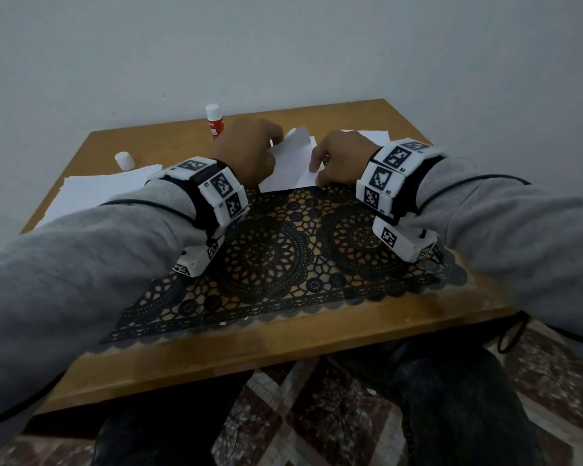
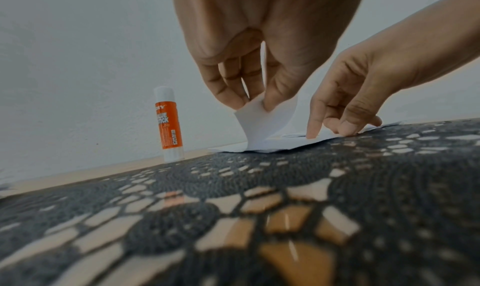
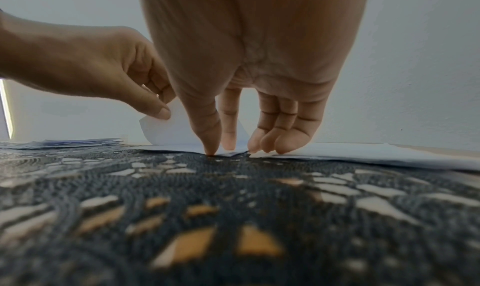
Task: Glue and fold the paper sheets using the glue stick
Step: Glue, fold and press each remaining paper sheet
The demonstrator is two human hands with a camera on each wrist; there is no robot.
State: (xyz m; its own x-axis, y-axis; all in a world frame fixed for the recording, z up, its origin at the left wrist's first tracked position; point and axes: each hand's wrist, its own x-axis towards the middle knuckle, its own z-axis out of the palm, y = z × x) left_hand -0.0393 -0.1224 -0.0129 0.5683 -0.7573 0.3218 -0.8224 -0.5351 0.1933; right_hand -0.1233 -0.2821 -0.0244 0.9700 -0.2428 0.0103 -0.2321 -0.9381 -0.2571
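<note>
A white paper sheet [image 1: 292,163] lies at the far edge of the black lace mat [image 1: 283,257]. My left hand [image 1: 249,149] pinches the sheet's left corner between thumb and fingers [image 2: 270,97] and lifts it, so the paper [image 2: 262,124] curls up and over. My right hand [image 1: 337,159] presses its straight fingertips [image 3: 211,148] down on the sheet's near right edge [image 3: 233,153]. The glue stick [image 1: 212,124], orange with a white body, stands upright with its cap off at the back left, also in the left wrist view [image 2: 168,124]. Its white cap [image 1: 124,160] lies apart at the left.
A stack of white sheets [image 1: 91,190] lies on the left of the wooden table [image 1: 317,331], under my left forearm. More white paper [image 1: 367,134] lies behind my right hand. A plain wall stands close behind the table.
</note>
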